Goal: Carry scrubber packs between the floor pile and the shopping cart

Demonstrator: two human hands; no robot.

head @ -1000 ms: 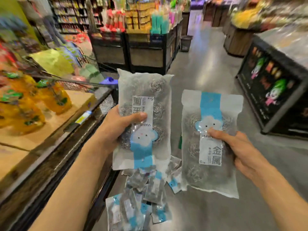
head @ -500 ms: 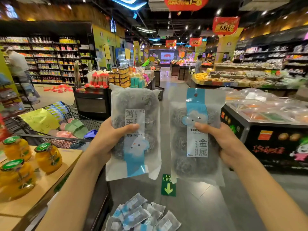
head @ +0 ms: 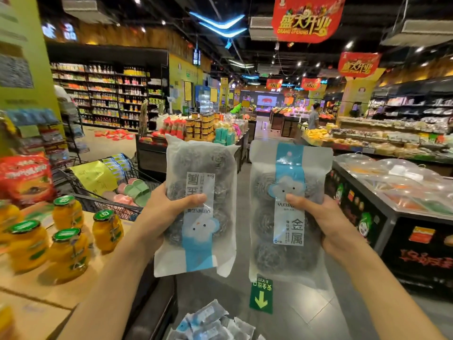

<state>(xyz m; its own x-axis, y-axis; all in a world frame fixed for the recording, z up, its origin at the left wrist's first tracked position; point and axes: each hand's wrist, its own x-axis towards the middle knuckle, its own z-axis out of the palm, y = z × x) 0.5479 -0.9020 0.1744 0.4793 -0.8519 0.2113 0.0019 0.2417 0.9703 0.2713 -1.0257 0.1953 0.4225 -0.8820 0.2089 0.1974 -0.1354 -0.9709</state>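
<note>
Head view shows a person standing in a supermarket aisle, holding two frosted packs of steel scouring balls side by side at chest height. The left hand (head: 169, 212) grips the left pack (head: 199, 207) with its thumb curled across the front label and the other fingers hidden behind; this pack is upside down, its blue band and cloud face at the bottom. The right hand (head: 326, 224) grips the right pack (head: 289, 212) the same way, thumb pressed on the label just under the cloud face, and this pack is upright.

As a judgement, both packs are already picked up and raised for comparison; neither is yet put down, and the loose pile of similar packs (head: 210, 322) at the near bottom edge lies untouched.

On the right pack the label reads "yunlei…", partly covered by the thumb, then the large characters 金属 and a small "6" at the lower left corner. The left pack carries the same print inverted. A red hanging banner (head: 307, 18) at the far top reads 盛大开业 and "GRAND OPENING". A green floor sticker (head: 261, 296) between the packs and the near edge shows an arrow, 安全出口 and "EXIT", all seen upside down. Jars with green lids (head: 66, 236) stand on the left shelf; their labels are too blurred to read.
</note>
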